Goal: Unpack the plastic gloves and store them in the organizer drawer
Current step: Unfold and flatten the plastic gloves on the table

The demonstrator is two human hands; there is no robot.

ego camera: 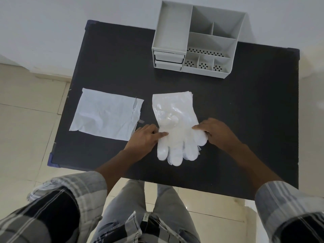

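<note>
A flat stack of translucent plastic gloves [175, 120] lies on the black table [245, 120], cuffs pointing away from me and fingers toward me. My left hand [145, 137] presses on the stack's left edge near the thumb. My right hand [217, 132] pinches the right edge by the little fingers. The torn, empty white wrapper [105, 114] lies flat to the left. At the back of the table stands the grey organizer [192, 41], whose two small drawers [169, 60] at its front left look closed.
The organizer's open top compartments hold nothing that I can see. The table is small, with floor tiles on both sides and a white wall behind. My legs stand at the near edge.
</note>
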